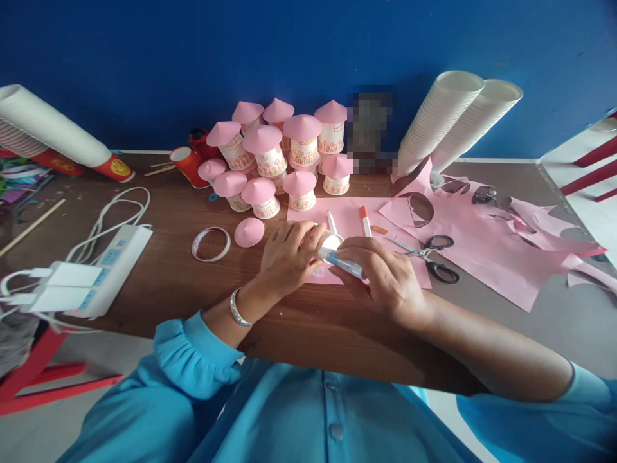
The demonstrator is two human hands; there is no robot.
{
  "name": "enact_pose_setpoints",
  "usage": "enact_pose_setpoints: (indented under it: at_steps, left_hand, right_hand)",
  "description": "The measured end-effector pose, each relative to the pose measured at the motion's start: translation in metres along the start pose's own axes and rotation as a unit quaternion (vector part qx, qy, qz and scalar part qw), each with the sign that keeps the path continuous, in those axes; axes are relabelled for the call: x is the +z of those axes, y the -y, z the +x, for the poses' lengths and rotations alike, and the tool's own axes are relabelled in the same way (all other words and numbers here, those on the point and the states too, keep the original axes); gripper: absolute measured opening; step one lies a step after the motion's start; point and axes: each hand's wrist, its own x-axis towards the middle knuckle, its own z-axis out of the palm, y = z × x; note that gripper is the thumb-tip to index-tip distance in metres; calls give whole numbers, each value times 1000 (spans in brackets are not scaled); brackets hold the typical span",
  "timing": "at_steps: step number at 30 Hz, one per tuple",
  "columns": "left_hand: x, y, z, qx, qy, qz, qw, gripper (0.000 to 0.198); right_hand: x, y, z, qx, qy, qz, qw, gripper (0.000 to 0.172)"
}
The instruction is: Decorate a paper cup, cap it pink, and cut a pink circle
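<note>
My left hand is closed round a small white paper cup, holding it on its side over a pink paper sheet. My right hand grips a blue and white glue stick, its tip at the cup's rim. A loose pink paper cone lies to the left of my left hand, beside a ring of tape. Behind stands a group of several cups topped with pink cones.
Scissors lie right of my hands on cut pink paper scraps. An orange-capped marker and a pen lie on the sheet. Stacks of white cups lean on the blue wall; another stack lies far left. A power strip with cables sits left.
</note>
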Motion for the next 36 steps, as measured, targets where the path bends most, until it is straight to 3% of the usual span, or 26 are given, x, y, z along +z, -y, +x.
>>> enact_pose_setpoints:
  at_steps: [7, 12, 16, 22, 25, 27, 28, 30, 32, 34, 36]
  left_hand:
    - [0, -1, 2, -10, 0, -4, 1000, 48]
    - [-1, -2, 1, 2, 12, -5, 1000, 50]
    - [0, -2, 1, 4, 10, -8, 1000, 51]
    - [3, 1, 3, -54, 0, -62, 997, 52]
    - [9, 7, 3, -106, -1, -146, 984, 53]
    - [15, 13, 2, -141, 10, -190, 972, 57]
    - [18, 16, 2, -159, 20, -208, 965, 61]
    - [22, 20, 1, -191, 46, -241, 950, 72]
    - [24, 23, 0, -200, 56, -267, 941, 82]
    - [21, 25, -1, -188, 22, -278, 942, 85]
    - [15, 23, -2, -175, -54, -283, 941, 78]
  right_hand:
    - [0, 2, -2, -15, 37, -1, 999, 22]
    - [-2, -2, 4, 24, -9, -24, 999, 19]
    - [-2, 0, 4, 18, 13, -19, 1000, 16]
    - [-6, 8, -1, 13, 96, 25, 995, 8]
    - [-7, 1, 2, 86, 66, 103, 989, 5]
    - [-4, -8, 4, 196, 32, 192, 961, 8]
    - [-2, -13, 4, 260, 19, 247, 933, 11]
    - [4, -25, 4, 373, -9, 373, 850, 21]
    - [11, -35, 2, 425, -37, 471, 772, 31]
    - [16, -41, 0, 457, -54, 533, 710, 35]
    - [18, -42, -1, 479, -66, 574, 661, 35]
